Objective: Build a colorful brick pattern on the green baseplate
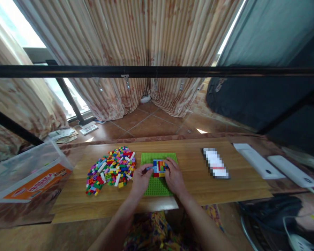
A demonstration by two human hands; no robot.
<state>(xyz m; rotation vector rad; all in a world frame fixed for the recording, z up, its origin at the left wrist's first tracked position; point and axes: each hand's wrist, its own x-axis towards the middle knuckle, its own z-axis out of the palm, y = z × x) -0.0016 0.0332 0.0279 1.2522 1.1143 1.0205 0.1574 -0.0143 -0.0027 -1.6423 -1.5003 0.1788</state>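
A green studded baseplate [157,191] lies on the wooden table, and a small block of red, blue, yellow and white toy bricks [159,168] sits over its middle. My left hand [141,177] is closed at the block's left side, pinching a light-blue toy brick [150,168] between thumb and fingertips. That brick reaches the block's left edge; whether it is joined on cannot be made out. On the opposite side, my right hand [174,175] has its fingers curled against the block's right edge, gripping it. Part of the block is hidden behind those fingers.
Left of the baseplate spreads a pile of loose toy bricks [110,169]. A clear plastic bin [28,174] with an orange label stands beyond the table's left end. A phone with a blurred screen [216,164] lies to the right. A black horizontal bar [157,71] crosses before the curtains.
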